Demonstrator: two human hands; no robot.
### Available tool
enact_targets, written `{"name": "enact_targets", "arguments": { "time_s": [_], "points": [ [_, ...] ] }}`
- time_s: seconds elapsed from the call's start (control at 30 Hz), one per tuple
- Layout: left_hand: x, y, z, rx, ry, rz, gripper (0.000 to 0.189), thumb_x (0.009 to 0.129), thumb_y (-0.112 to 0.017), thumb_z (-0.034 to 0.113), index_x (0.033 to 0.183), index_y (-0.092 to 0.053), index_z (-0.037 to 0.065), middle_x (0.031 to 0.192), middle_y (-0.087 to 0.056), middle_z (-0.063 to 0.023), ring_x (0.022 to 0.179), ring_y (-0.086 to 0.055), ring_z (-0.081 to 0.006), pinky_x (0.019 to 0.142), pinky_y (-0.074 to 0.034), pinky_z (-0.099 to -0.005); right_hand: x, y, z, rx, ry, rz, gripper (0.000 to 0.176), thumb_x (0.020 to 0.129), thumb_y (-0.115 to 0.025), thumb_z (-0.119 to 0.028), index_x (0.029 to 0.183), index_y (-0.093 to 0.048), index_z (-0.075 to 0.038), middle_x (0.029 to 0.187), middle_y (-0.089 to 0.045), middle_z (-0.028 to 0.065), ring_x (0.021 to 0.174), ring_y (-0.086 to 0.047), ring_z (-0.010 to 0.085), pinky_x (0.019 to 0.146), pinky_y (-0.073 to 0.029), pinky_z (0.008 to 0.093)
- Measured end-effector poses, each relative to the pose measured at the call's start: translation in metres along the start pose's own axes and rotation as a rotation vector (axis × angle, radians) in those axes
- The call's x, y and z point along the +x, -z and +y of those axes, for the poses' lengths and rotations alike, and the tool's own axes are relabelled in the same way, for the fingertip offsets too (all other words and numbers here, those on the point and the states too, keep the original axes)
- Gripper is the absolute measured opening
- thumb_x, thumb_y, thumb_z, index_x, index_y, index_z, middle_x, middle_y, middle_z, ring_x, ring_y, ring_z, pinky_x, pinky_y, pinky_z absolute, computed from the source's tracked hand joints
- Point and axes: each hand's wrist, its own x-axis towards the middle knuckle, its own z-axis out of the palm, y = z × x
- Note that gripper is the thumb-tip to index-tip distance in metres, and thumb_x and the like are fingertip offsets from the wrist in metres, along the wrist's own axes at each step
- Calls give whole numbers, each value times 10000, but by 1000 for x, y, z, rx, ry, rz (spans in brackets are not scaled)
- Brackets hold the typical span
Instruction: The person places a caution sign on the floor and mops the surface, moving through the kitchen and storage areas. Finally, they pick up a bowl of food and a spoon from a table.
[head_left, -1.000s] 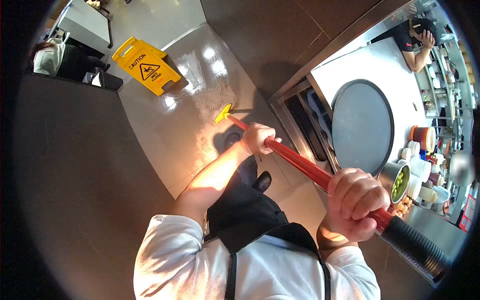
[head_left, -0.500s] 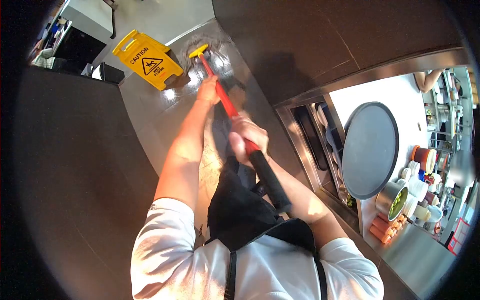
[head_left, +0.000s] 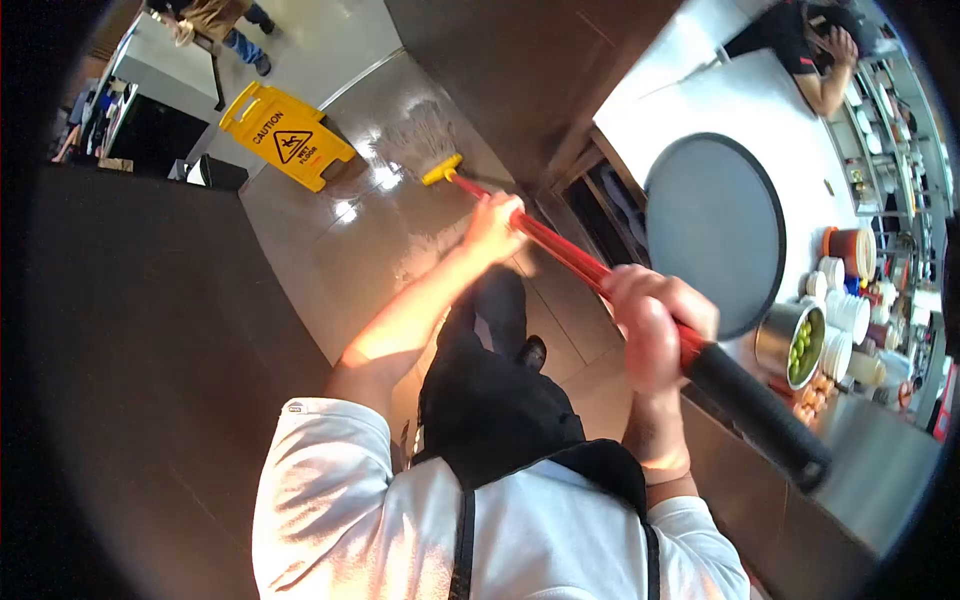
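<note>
A mop with a red handle, black end grip and yellow head clamp slants across the view. My left hand is closed around the handle lower down, nearer the head. Higher up, just below the black grip, my right hand is wrapped round it. Grey mop strings lie spread on the shiny tiled floor. Left of them stands a yellow wet-floor caution sign.
To the right runs a counter with a round grey tray, a metal pot of green produce and stacked white containers. One person leans beyond it; another person's legs show at far left. Dark walls flank the floor.
Both hands have moved right and the handle's upper end has swung right, over the counter side. The mop head has come nearer and right. Two people have come further into view.
</note>
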Motion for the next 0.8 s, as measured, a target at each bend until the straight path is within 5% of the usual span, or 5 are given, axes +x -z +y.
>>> {"name": "enact_targets", "arguments": {
  "time_s": [0.17,0.4,0.57,0.77,0.8],
  "points": [
    [-74,-62,162,-303,-113,-261,268,639,-781,109,667,-520,56,617,-551,-142,614,-590,-354,549,-442,-437,-70,79,-123,6,150,54,314,877,-627,-171,618,-484,-65,504,-509,30,407,-489,177,472,-476,333],
    [-138,-133,258,-536,-340,-659,326,831,-728,184,629,-503,64,606,-563,-152,602,-594,-369,527,-431,-439,-159,149,-198,102,179,-81,358,852,-794,-225,692,-529,-47,530,-541,29,417,-518,162,474,-506,327],
    [-148,-130,254,-365,-422,-640,281,842,-696,207,638,-543,90,613,-587,-148,610,-611,-380,542,-464,-463,-209,159,-178,112,351,-69,340,909,-694,-202,688,-474,-70,497,-493,-2,368,-457,111,383,-437,276],
    [-157,-131,135,-115,-345,-480,135,768,-694,82,674,-597,82,669,-603,-99,708,-614,-348,676,-501,-437,-265,139,-77,-21,379,-48,229,853,-629,-55,691,-469,-31,550,-497,79,468,-510,243,470,-452,409],
    [-163,-128,109,-23,-266,-364,137,752,-731,87,697,-606,88,678,-599,-113,736,-614,-360,699,-499,-443,-289,126,-31,-207,410,139,170,814,-623,-30,694,-507,2,586,-520,111,529,-555,286,518,-473,422]
  ]
}}
